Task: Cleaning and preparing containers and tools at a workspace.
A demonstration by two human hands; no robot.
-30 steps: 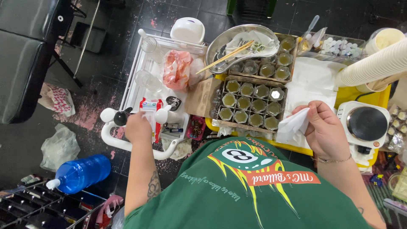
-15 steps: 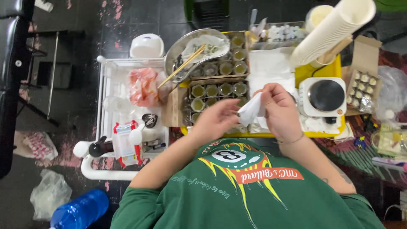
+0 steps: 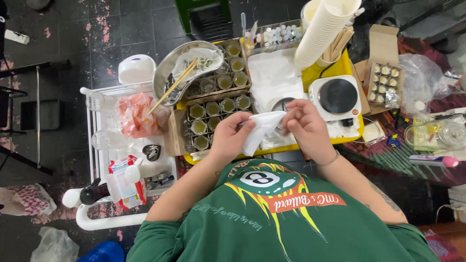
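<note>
1. Both hands had come together since the earlier frames: a second before, the left hand (image 3: 232, 137) was out at the white cart (image 3: 92, 145) on the left while the right hand (image 3: 306, 127) alone held the white tissue (image 3: 261, 130); half a second before, the two had already met over it.
2. Nearest the camera was the person's green printed shirt (image 3: 281, 218), with both forearms reaching away from it.
3. Left hand was closed on the left part of the tissue, fingers curled around it.
4. Right hand pinched the right edge of the same tissue between fingertips and thumb; a thin bracelet (image 3: 330, 160) sat on that wrist.
5. Tissue was crumpled, held between both hands, above the near edge of the yellow tray (image 3: 335, 73).
6. Just beyond the hands stood a carton of small glass jars (image 3: 213, 114) with greenish contents, to the left, and a white pad (image 3: 272, 77) on the tray.
7. Right of the hands was a small white hotplate (image 3: 337, 97) with a dark round top.
8. Farther left, a metal bowl (image 3: 167, 73) held wooden chopsticks (image 3: 172, 87).
9. Far right, a stack of white paper cups (image 3: 323, 29) leaned over the tray.
10. Open cardboard box (image 3: 383, 73) of small items lay right of the hotplate.
</note>
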